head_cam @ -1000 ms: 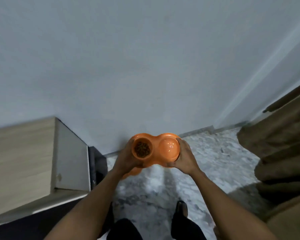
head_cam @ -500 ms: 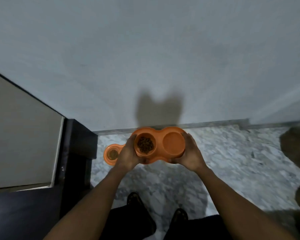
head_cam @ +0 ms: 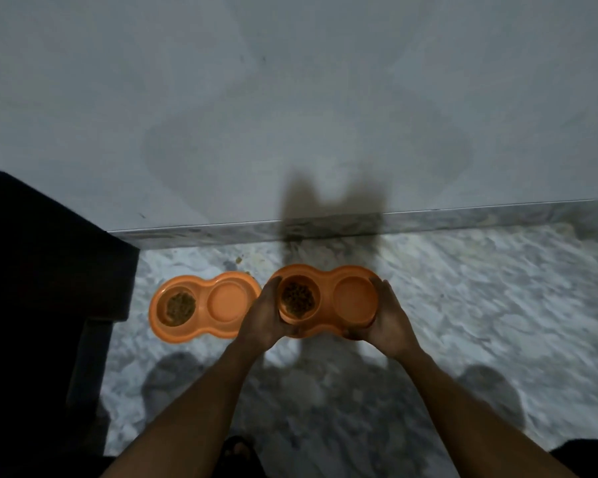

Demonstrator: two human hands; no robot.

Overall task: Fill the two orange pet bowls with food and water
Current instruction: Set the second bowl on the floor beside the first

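Head view: since half a second ago the held double bowl (head_cam: pixel 327 288) has come lower toward the floor (head_cam: pixel 480 305), and the second double bowl (head_cam: pixel 204 305) now shows whole just left of it. Left hand (head_cam: pixel 263 315) and right hand (head_cam: pixel 389 319) grip its ends, fingers curled. Its long axis runs left-right along the skirting (head_cam: pixel 463 217), with the kibble (head_cam: pixel 297 300) well at left.
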